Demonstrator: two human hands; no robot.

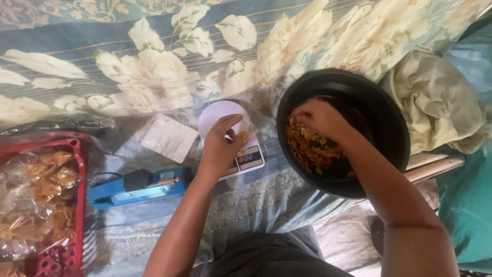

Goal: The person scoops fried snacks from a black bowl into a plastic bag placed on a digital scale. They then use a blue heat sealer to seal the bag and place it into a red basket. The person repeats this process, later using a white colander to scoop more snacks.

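A: What is seen from above?

B: A bed covered by a soft sheet (pixel 154 66), printed with large cream flowers on blue-grey stripes, is seen. A round, smooth black bowl (pixel 382 115) is set on it at the right, with a heap of small, curled, golden-brown fried snacks (pixel 310 146) inside.

A: How are the hands placed?

B: The right hand (pixel 320 119) is lowered into the bowl, its fingers curled down into the snacks; whether any are gripped cannot be told. The left hand (pixel 221 146) is held over a small white kitchen scale (pixel 251 156) with a round pan, just beside the bowl. Its fingers are pinched around the top of a thin clear plastic bag (pixel 245 123), in which a few snack pieces are visible near the fingertips.

A: What else is laid about?

B: A flat pale square packet (pixel 168 137) is lying left of the scale. Nearer the person, a long blue heat sealer (pixel 136 187) with a black knob is laid across the sheet. At the far left, a red plastic crate (pixel 77 154) with a perforated wall is filled with glossy clear bags of the same golden snacks (pixel 36 205). Right of the bowl, a crumpled pale-green cloth (pixel 438 100) is bunched up, and a smooth teal fabric (pixel 469 205) is seen below it
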